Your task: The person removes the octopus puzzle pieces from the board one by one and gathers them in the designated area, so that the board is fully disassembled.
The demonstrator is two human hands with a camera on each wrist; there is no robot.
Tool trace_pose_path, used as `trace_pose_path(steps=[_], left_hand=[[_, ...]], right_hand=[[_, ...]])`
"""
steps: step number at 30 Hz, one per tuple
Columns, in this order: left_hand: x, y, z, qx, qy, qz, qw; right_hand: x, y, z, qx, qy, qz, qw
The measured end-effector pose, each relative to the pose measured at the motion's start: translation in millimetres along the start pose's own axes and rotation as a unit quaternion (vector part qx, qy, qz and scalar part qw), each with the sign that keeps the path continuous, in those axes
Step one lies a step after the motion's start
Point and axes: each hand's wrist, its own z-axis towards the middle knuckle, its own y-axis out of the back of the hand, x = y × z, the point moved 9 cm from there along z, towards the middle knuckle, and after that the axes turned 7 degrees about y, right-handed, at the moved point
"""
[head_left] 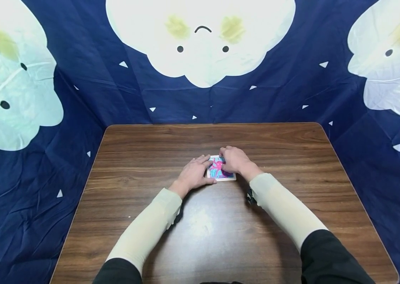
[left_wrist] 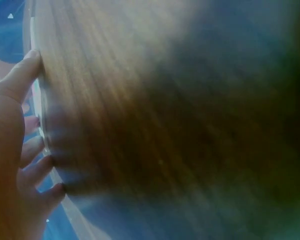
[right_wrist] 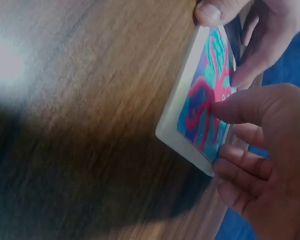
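A small flat board (head_left: 216,172) with a white frame lies on the table. Its picture, a pink octopus-like figure on blue, shows closely in the right wrist view. My left hand (head_left: 193,173) rests at the board's left side, its thumb by the near corner and its fingers extended toward the far side. From the right, my right hand (right_wrist: 285,145) grips the board, thumb on the picture and fingers bent along the edge. Only the thumb and fingers of the left hand (left_wrist: 7,130) show in the left wrist view; the board is mostly hidden there.
The brown wood-grain table (head_left: 143,157) has rounded corners. Dark blue cloth (head_left: 90,79) with large white clouds hangs behind it and at both sides. A tiny white speck (head_left: 129,216) lies on the tabletop, left of the left forearm.
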Motion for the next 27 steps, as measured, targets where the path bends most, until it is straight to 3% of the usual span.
trace_pose_path(steps=[16,22,27], left_hand=[[2.4,-1.6,0.4,0.002,0.004,0.006,1.0],[3.8,-1.7,1.2,0.002,0.006,0.004,1.0],[3.0,-1.7,0.1,0.006,0.005,0.005,1.0]], right_hand=[[-5.7,-2.4,-4.3,-0.023,-0.017,0.059,0.998],[-16.6,0.7,-3.7,-0.044,0.012,0.112,0.993],[-19.2,-0.4,-2.1,-0.047,0.013,0.132,0.99]])
